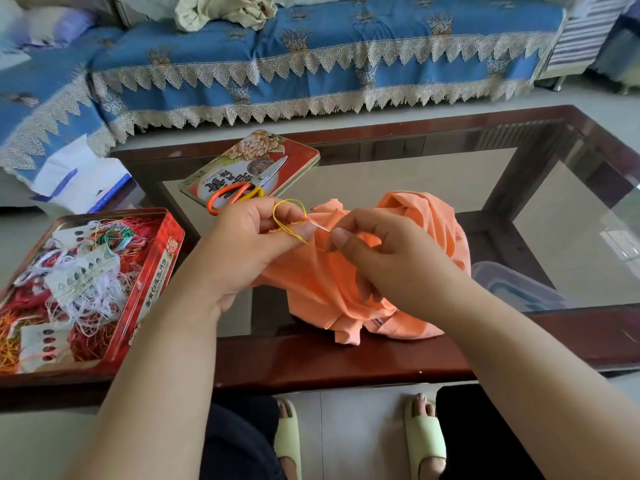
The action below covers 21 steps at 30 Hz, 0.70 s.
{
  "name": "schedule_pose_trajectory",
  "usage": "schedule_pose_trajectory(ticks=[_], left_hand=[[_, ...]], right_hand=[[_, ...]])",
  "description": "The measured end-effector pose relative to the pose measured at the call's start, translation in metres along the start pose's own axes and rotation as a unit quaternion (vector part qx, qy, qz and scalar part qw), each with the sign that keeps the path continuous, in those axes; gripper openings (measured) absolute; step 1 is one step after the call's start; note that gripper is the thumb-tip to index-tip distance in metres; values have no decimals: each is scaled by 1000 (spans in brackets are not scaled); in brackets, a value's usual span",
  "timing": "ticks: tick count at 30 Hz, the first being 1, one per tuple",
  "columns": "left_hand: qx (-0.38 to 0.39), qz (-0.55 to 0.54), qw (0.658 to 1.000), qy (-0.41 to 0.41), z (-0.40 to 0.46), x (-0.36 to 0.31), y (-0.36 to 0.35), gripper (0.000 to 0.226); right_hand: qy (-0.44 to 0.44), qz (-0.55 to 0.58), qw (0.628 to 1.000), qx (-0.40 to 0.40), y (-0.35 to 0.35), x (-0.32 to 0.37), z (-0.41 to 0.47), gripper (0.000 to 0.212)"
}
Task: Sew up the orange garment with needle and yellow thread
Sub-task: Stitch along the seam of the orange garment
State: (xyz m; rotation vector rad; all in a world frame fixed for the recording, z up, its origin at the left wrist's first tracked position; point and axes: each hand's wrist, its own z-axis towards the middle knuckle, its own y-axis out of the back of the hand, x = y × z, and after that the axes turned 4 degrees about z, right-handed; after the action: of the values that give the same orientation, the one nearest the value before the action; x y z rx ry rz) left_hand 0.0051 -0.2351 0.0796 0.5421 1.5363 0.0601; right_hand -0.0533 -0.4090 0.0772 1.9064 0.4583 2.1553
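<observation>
Glass-topped table (pixel 519 188), blue sofa (pixel 311 64) behind; left hand (pixel 249 237) pinches orange garment (pixel 346 289) and yellow thread (pixel 289 216), right hand (pixel 388 258) seemingly pinching the needle (pixel 320 226); thread tin (pixel 166 251) at left edge.

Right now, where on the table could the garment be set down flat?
Free: the glass top right of the tin lid and behind the orange garment. Crowded: the left end, with the thread tin and the lid bearing scissors; the near-right glass shows a plastic box.
</observation>
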Motion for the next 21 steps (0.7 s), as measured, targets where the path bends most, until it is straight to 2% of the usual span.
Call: schedule_pose_trajectory(ticks=[4,9,12,15,21], left_hand=[[9,-7,1000,23,-4,-5,3,12],[39,-56,998,10,-10,-12,9,12],[50,-85,995,14,-12,-15,5,9],[68,-90,994,7,-13,-16,-1,13],[83,-59,994,-37,-13,-12,-3,19]], right_hand=[[19,-12,996,81,0,-2,0,20],[106,-39,993,-33,13,-4,6,24],[108,-38,989,-90,5,-12,9,23],[102,57,987,-112,-13,-16,11,19],[130,51,972,-188,-23,-18,14,14]])
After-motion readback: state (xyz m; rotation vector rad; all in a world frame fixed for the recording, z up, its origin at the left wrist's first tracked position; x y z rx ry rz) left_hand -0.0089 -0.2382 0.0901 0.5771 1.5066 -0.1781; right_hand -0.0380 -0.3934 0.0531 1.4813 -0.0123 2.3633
